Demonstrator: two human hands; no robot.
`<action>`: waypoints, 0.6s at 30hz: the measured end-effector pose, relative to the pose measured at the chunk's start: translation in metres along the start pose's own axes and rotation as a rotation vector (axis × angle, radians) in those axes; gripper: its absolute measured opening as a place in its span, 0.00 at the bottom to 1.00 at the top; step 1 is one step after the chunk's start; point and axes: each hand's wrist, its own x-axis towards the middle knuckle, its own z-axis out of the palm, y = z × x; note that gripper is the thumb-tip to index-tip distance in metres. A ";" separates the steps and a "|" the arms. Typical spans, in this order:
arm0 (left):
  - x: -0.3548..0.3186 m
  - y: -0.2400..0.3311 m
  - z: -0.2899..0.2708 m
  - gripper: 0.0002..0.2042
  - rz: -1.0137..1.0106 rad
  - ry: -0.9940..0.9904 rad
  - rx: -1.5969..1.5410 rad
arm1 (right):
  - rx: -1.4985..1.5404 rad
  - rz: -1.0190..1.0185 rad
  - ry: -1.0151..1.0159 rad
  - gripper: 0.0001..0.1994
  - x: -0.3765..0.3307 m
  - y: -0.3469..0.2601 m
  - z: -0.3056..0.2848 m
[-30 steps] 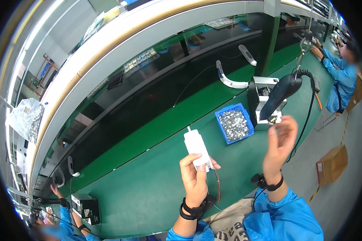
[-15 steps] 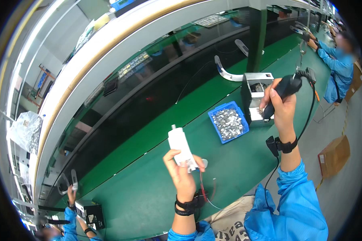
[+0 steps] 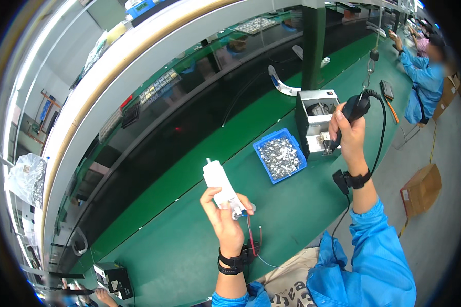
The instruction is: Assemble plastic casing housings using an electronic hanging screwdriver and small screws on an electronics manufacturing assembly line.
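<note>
My left hand (image 3: 224, 225) grips a white plastic housing (image 3: 218, 180) with a thin shaft at its top end. Red and pale wires (image 3: 251, 238) trail from its lower end past my wrist. In my right hand (image 3: 352, 140) is a black electric screwdriver (image 3: 357, 106), tilted and hung by a hook from above. Its tip points down at the front of a metal box-shaped screw feeder (image 3: 318, 123); whether it touches is too small to tell. Left of the feeder stands a blue tray (image 3: 292, 174) heaped with small silvery metal parts (image 3: 280, 157).
A curved white part (image 3: 283, 88) lies behind the feeder by a green post (image 3: 313, 48). A dark conveyor belt (image 3: 189, 120) runs along the bench's far side. Co-workers in blue sit at the right (image 3: 425, 77); another's hand (image 3: 105, 297) shows lower left near a black box (image 3: 119, 279).
The view has shifted slightly. The screwdriver's tip has come lower, close to the feeder's front. My left hand still holds the white housing. At lower left, the co-worker's raised hand has dropped.
</note>
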 end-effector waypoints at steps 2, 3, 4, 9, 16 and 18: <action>-0.001 0.000 0.003 0.15 -0.027 -0.039 0.036 | -0.032 0.063 -0.002 0.08 -0.010 -0.007 0.003; 0.000 -0.002 0.004 0.14 -0.012 -0.071 0.049 | -0.019 0.077 -0.007 0.08 -0.016 -0.013 0.001; 0.000 0.001 0.007 0.14 -0.068 -0.080 0.006 | 0.025 0.085 0.003 0.08 -0.021 -0.022 0.008; -0.006 -0.002 0.017 0.14 -0.148 -0.138 -0.089 | 0.263 0.025 -0.139 0.18 -0.029 -0.066 0.043; -0.006 -0.007 0.021 0.09 -0.148 -0.177 -0.060 | 0.499 0.089 -0.353 0.46 -0.026 -0.115 0.119; -0.008 -0.008 0.023 0.10 -0.159 -0.193 -0.064 | 0.569 0.107 -0.407 0.47 -0.026 -0.117 0.132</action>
